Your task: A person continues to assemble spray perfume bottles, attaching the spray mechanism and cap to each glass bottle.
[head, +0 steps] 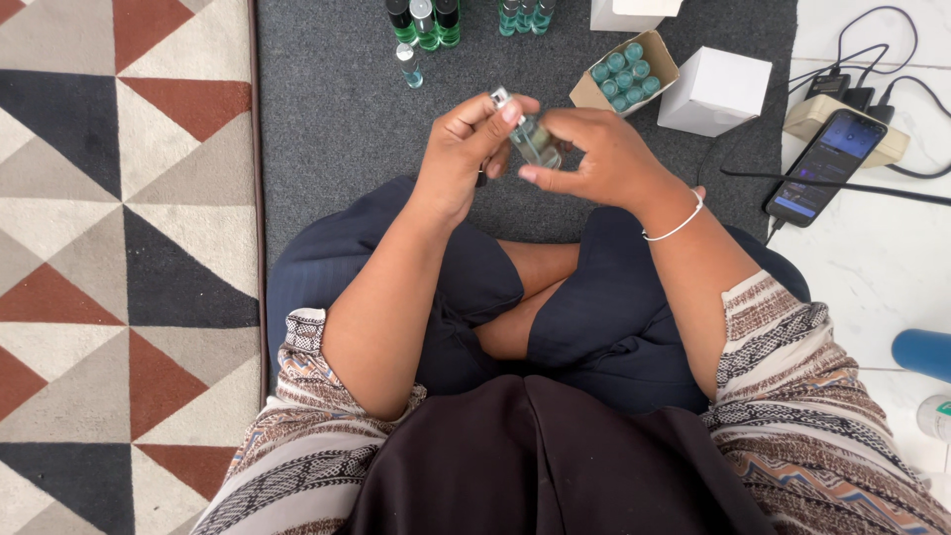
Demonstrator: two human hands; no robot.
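Observation:
I sit cross-legged on a grey mat [337,99]. My right hand [604,159] holds a small clear glass bottle [535,142] by its body, tilted up to the left. My left hand [466,149] pinches the bottle's silver top [500,98] between thumb and fingers. Something small and dark shows under my left palm; I cannot tell what it is. A thin white bangle [677,226] circles my right wrist.
Green and clear small bottles [426,22] stand at the mat's far edge, and a single one [409,65] lies nearer. An open cardboard box [624,71] holds several teal-capped bottles. White boxes [715,91] sit beside it. A phone [825,166], cables and a power strip lie at right.

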